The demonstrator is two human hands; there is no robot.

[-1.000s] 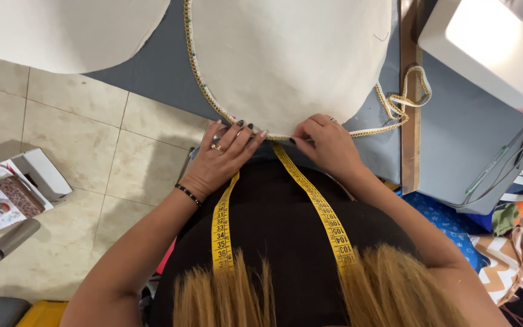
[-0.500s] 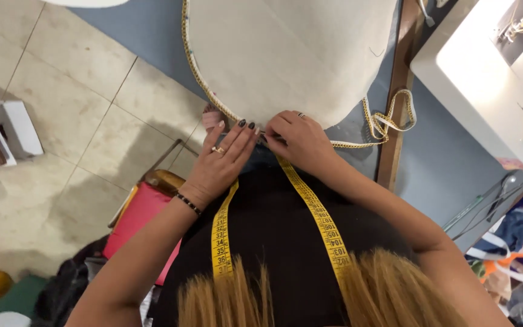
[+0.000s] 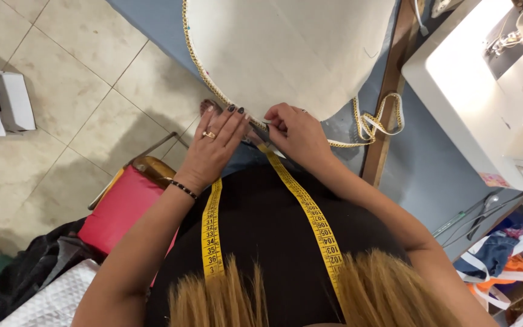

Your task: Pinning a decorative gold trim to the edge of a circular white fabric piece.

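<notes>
A large cream fabric piece (image 3: 286,48) lies on a blue table (image 3: 431,157), with gold braided trim (image 3: 198,57) running along its curved edge. My left hand (image 3: 213,145) lies flat with fingers spread on the near edge of the fabric, pressing the trim down. My right hand (image 3: 295,130) is right beside it, fingers pinched on the trim at the fabric's edge. A yellow measuring tape (image 3: 310,218) hangs round my neck over a black top.
Loose gold trim (image 3: 379,121) loops over the table's wooden edge to the right. A white sewing machine (image 3: 491,91) stands at far right. A red cushioned chair (image 3: 122,206) sits at lower left on the tiled floor. A white box (image 3: 10,100) lies far left.
The view has shifted so fabric and hands sit more centred. Both hands stay at the same spot on the trimmed edge, the right hand's fingers closing tighter on the trim.
</notes>
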